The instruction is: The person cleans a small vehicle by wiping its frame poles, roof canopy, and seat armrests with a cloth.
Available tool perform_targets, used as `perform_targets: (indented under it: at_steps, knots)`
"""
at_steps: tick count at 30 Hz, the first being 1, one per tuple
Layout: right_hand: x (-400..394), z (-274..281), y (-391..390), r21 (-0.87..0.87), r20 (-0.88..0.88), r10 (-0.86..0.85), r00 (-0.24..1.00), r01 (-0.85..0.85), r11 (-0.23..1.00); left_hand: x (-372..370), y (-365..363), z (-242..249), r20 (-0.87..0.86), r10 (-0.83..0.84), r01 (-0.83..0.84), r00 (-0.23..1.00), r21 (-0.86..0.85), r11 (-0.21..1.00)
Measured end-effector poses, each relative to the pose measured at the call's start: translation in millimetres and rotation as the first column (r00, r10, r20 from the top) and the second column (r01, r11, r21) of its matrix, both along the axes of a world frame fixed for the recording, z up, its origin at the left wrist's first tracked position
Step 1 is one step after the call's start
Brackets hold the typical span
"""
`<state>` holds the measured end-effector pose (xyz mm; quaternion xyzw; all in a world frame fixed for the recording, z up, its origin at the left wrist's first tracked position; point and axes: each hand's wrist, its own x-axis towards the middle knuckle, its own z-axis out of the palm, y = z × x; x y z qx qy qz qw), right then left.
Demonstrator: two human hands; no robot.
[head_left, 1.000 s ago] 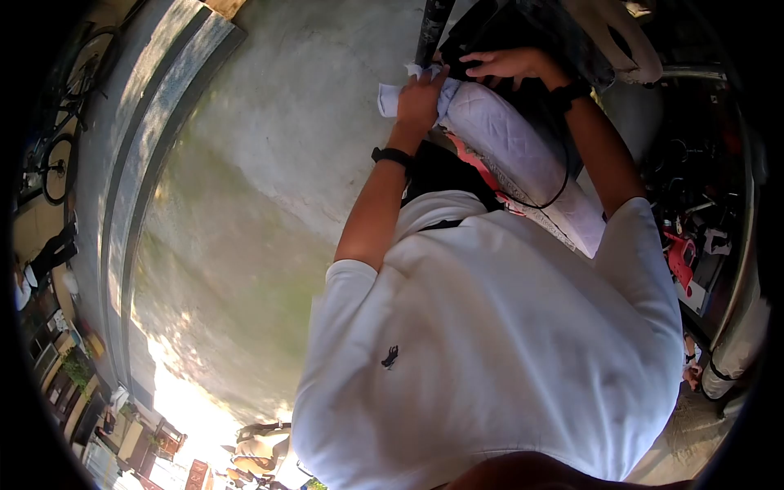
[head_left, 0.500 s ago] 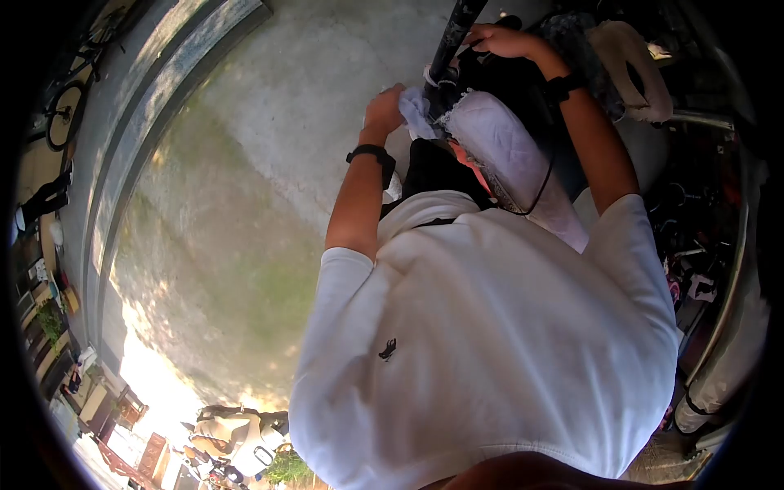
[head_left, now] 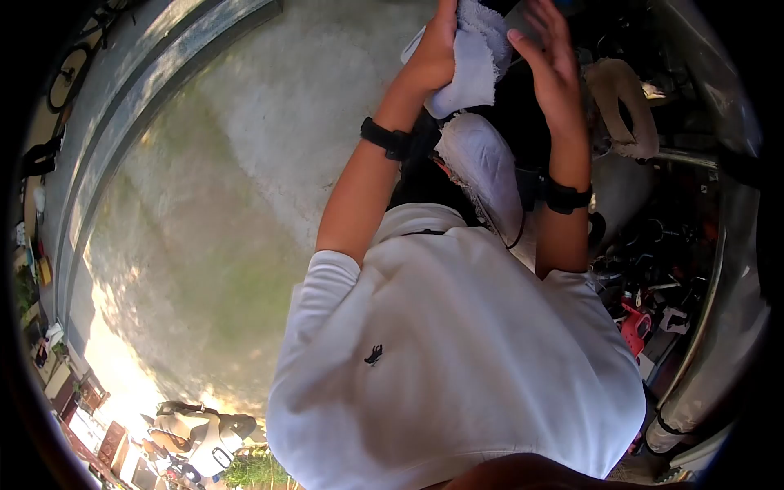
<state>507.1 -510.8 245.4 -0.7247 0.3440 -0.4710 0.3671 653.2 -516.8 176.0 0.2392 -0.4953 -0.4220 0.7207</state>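
My left hand (head_left: 437,57) is closed on a white cloth (head_left: 474,77) with a frayed edge, near the top of the view. The cloth hangs down from the fingers and part of it bunches upward beside something dark. My right hand (head_left: 551,69) is just right of the cloth, its thumb and fingers apart, with nothing visible in it. Below the cloth, a padded piece under a pale lilac cover (head_left: 482,155) lies in front of my body. Both wrists carry black bands.
On the right stands a beige, ring-shaped padded piece (head_left: 621,110) by a metal bar (head_left: 686,158). Dark clutter with a pink item (head_left: 635,327) lies below it. Concrete floor (head_left: 212,220) stretches left to a raised step (head_left: 102,180). A parked scooter (head_left: 196,441) appears lower left.
Both hands have moved up and forward. The white cloth, crumpled earlier, is now spread wider in my left hand. My right hand has left the dark handle and come closer to the cloth.
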Motion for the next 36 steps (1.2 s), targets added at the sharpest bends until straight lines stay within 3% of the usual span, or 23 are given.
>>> perform_targets:
  at_steps: [1,3,4,5,7,9,11,13,15,17,20,22,23,25,27,28,30,32,33,34,35,36]
  knots:
    - [1.6,-11.7,1.7,0.058,-0.018,0.001,1.0,0.0,0.998,-1.6,-1.4,-4.9,0.001,-0.001,0.001,1.0,-0.009,1.0]
    - [3.4,-47.4,9.6,0.239,-0.048,-0.078,0.996,0.087,0.967,-3.7,-2.7,-21.1,0.372,0.161,-0.204,0.914,0.081,0.975]
    - [-1.5,-68.7,12.9,0.221,-0.178,-0.081,0.981,0.12,0.968,-5.1,-8.2,-40.0,0.42,0.139,-0.194,0.897,0.09,0.977]
    - [-5.0,-83.5,16.2,0.199,-0.303,-0.086,0.949,0.151,0.968,-5.9,-9.0,-55.2,0.426,0.146,-0.197,0.893,0.078,0.977]
    - [-1.8,-88.0,27.7,0.174,-0.333,-0.098,0.938,0.163,0.971,-7.0,-9.4,-82.7,0.527,0.1,-0.203,0.844,0.142,0.969]
    - [-2.9,-97.8,33.8,0.393,-0.395,0.064,0.916,0.105,0.913,-3.7,-14.1,-107.6,0.552,0.064,-0.172,0.831,0.145,0.974]
    - [-2.8,-111.1,26.3,0.375,-0.465,0.016,0.885,0.18,0.909,-0.2,-12.3,-134.1,0.574,0.026,-0.131,0.818,0.142,0.981]
    - [0.8,-106.1,19.0,0.605,-0.487,0.166,0.857,0.194,0.772,11.1,-11.2,-161.3,0.687,-0.052,-0.131,0.724,0.212,0.969]
    - [1.7,-109.4,16.1,0.599,-0.572,0.157,0.805,0.28,0.75,22.5,-8.0,-178.3,0.718,-0.089,-0.118,0.69,0.233,0.965]
    - [-0.4,-131.2,18.7,0.348,-0.725,0.137,0.675,0.187,0.919,31.3,-4.9,-169.9,0.749,-0.132,-0.107,0.65,0.263,0.959]
    - [-2.7,-149.1,16.8,0.348,-0.658,0.073,0.749,0.217,0.912,40.5,3.9,-119.7,0.816,-0.169,-0.17,0.554,0.309,0.936]
    - [-1.6,-155.8,12.1,0.384,-0.633,0.055,0.772,0.252,0.888,41.7,8.7,-75.3,0.799,-0.075,-0.197,0.596,0.236,0.952]
    - [-0.2,-162.7,5.1,0.295,-0.681,-0.044,0.731,0.329,0.897,40.9,9.3,-55.4,0.804,-0.067,-0.195,0.591,0.223,0.955]
    - [2.3,-150.9,-3.8,0.183,-0.715,-0.152,0.682,0.392,0.901,39.5,8.4,-21.1,0.814,0.154,-0.263,0.56,-0.002,0.965]
    - [4.3,-122.1,-2.6,0.335,-0.676,-0.051,0.736,0.368,0.867,41.6,6.8,3.7,0.769,0.25,-0.278,0.588,-0.098,0.956]
    - [5.5,-106.0,-0.3,0.327,-0.673,-0.052,0.737,0.361,0.873,43.2,8.0,15.8,0.72,0.321,-0.286,0.616,-0.175,0.942]
    - [3.7,-78.5,4.7,0.236,-0.804,-0.078,0.589,0.436,0.868,46.6,10.3,43.9,0.659,0.407,-0.306,0.632,-0.271,0.913]
    - [-7.2,-68.0,2.2,0.21,-0.794,-0.123,0.596,0.457,0.864,44.7,18.0,67.0,0.586,0.484,-0.322,0.65,-0.364,0.874]
    - [-15.3,-60.9,-0.6,0.185,-0.787,-0.163,0.595,0.479,0.858,42.1,25.3,76.1,0.518,0.613,-0.493,0.596,-0.366,0.789]
    - [-25.0,-51.8,-2.3,0.339,-0.64,-0.086,0.764,0.38,0.86,40.3,28.2,82.4,0.446,0.731,-0.65,0.518,-0.351,0.674]
    - [-35.4,-46.2,-3.8,0.321,-0.647,-0.089,0.757,0.377,0.869,40.5,27.8,81.4,0.428,0.742,-0.659,0.516,-0.354,0.663]
    - [-45.3,-41.1,-4.9,0.56,-0.444,0.049,0.895,0.235,0.794,41.5,27.2,73.6,0.489,0.723,-0.654,0.489,-0.344,0.674]
